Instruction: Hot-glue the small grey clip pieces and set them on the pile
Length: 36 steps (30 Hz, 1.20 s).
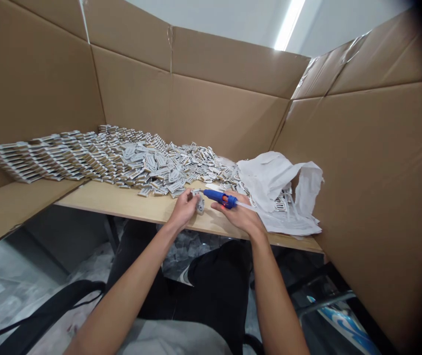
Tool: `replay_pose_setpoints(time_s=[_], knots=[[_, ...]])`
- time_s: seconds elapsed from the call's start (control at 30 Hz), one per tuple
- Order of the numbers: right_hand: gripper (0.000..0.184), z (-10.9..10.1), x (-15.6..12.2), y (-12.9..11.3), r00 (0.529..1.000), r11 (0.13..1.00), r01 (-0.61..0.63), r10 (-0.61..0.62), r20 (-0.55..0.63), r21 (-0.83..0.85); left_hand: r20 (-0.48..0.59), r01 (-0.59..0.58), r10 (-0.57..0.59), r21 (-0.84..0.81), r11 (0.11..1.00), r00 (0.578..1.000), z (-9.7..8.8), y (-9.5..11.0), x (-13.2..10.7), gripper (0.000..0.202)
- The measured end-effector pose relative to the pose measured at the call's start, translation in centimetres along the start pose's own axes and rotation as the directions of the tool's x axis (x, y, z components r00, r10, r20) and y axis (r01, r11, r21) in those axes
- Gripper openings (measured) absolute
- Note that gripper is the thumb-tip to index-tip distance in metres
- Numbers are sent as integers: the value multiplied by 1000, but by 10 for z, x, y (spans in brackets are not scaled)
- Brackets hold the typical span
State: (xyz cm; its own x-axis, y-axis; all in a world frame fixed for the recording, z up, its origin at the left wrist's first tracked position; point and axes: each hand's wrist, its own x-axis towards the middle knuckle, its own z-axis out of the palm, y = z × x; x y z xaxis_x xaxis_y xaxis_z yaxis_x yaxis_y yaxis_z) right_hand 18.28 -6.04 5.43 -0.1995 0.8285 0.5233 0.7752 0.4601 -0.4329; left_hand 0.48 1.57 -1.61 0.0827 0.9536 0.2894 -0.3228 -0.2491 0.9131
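Fingers curled in, the left hand (182,212) pinches a small grey part (200,204) and the right hand (243,216) grips a blue glue gun (213,195). Bracing both should aid accuracy.

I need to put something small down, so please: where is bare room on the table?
Bare wood shows on the tabletop left of the left hand, between the loose grey pieces and the front edge; also on the board at far left, before the stacked pieces. Crowded: the back, under those pieces, and the right, under white sheeting.
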Motion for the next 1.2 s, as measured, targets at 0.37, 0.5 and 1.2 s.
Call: replay_pose_setpoints(time_s=[0.37,0.5,1.2], knots=[[38,15,3,13,1000,997,17,-18,26,75,42,-8,7,30,1000,999,-2,3,-2,16],[36,16,4,11,1000,998,11,-13,26,60,40,-15,13,35,999,999,-3,1,-2,14],[29,25,7,14,999,994,10,-5,45,-110,12,-121,120,172,978,993,-5,0,-3,7]])
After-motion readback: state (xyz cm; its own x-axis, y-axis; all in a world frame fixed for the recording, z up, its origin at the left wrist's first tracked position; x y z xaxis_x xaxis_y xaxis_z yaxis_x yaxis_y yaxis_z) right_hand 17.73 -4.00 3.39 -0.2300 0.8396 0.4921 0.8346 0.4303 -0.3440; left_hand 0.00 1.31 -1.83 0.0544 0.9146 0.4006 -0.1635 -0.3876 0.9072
